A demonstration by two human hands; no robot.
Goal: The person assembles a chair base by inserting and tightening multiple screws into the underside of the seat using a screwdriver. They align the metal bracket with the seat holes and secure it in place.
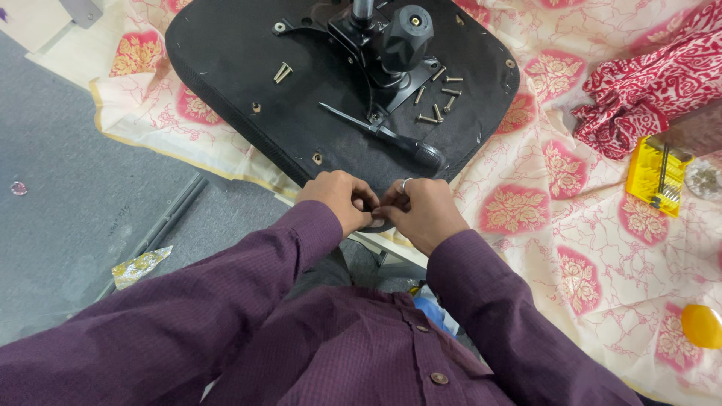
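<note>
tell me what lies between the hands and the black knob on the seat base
In the head view, a black-handled screwdriver lies on the seat base between the knob and the left hand and right hand.

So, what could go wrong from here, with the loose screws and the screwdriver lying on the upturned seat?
1. The loose screws lie free on the seat base; a nudge could roll them off.
2. The screwdriver rests close to both hands; the right hand might knock it.
3. The left hand and right hand pinch something small over the table edge; it may drop to the floor.
</note>
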